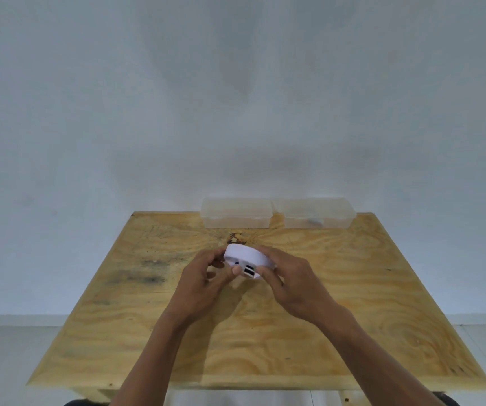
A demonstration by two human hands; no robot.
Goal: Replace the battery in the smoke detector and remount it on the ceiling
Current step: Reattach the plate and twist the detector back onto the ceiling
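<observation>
Single view only: head-worn wide-angle camera, looks forward and down from person's standpoint at near edge of bench (353,332). Bench fills lower half, near edge close to bottom border, far edge against pale wall (89,98) filling upper half. Forearms enter from bottom centre; both hands near frame centre, close to lens. Floor strips visible left and right of bench. Wide lens bends edges. No second view, so no shared area.
</observation>
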